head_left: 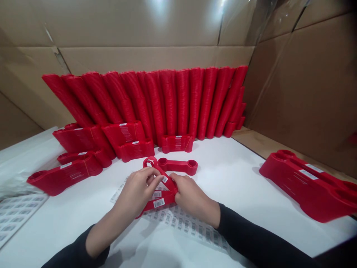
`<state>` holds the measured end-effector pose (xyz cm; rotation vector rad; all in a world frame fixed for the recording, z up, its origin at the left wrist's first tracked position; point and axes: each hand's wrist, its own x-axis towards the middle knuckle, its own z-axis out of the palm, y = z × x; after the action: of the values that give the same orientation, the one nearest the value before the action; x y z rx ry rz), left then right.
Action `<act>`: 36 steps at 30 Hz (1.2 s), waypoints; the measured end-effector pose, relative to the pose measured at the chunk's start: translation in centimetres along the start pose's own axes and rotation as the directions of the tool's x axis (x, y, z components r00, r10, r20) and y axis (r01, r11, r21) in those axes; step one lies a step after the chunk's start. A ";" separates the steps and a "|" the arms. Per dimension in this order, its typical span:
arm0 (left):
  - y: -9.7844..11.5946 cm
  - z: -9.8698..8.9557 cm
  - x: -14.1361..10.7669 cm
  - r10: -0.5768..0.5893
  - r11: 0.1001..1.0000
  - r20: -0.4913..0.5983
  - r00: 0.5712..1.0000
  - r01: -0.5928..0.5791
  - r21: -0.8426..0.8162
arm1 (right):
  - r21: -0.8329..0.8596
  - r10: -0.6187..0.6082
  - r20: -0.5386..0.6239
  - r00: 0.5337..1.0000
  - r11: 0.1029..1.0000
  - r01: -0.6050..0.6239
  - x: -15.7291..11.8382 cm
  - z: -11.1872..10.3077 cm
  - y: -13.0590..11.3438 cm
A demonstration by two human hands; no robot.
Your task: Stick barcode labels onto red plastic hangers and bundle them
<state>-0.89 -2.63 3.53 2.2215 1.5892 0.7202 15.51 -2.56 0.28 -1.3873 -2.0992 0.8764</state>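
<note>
My right hand [191, 195] grips a fan of several red plastic bars with ring ends by their right ends. White barcode labels [159, 203] show on the lower bars. My left hand [139, 190] is at the topmost bar [158, 166], its thumb and forefinger pinched at the edge of a barcode label [165, 179] on it. Whether that label is fully stuck down I cannot tell. Under both hands lies a sheet of barcode labels [192, 227], partly covered. Just beyond the fingers, one loose red bar [178, 166] lies flat on the white table [223, 171].
Tall leaning stacks of red bars [167, 100] line the back, against a cardboard wall [139, 33]. Shorter labelled stacks [67, 173] stand at left, and another stack [306, 186] at right. Clear plastic wrapping [25, 160] and another label sheet [19, 214] lie far left.
</note>
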 end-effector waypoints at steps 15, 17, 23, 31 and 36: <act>-1.8 -1.0 0.9 0.158 0.871 -0.221 0.962 -0.030 0.490 | 0.071 0.011 0.011 1.000 0.997 -0.012 -0.3 0.1 -0.5; -1.9 -1.8 1.0 0.097 0.949 -0.213 0.972 -0.026 0.315 | 0.082 0.017 0.007 1.000 0.996 -0.018 -0.2 0.0 -0.4; -2.3 -2.7 0.9 0.070 0.996 -0.148 0.987 -0.060 0.073 | 0.134 -0.044 -0.091 0.995 0.989 0.056 0.4 -0.5 0.4; -2.2 -4.7 0.6 0.113 0.983 0.380 0.918 -0.159 0.092 | 0.144 -0.051 -0.098 0.994 0.987 0.065 0.5 -0.6 0.3; -6.0 -3.5 2.1 0.047 0.935 0.206 0.977 -0.116 0.335 | 0.102 -0.028 -0.018 0.999 0.994 0.030 0.3 0.0 0.4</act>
<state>-6.99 1.22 3.71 2.5258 1.6328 0.2402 15.61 -2.13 -0.01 -1.3040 -2.0274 0.9444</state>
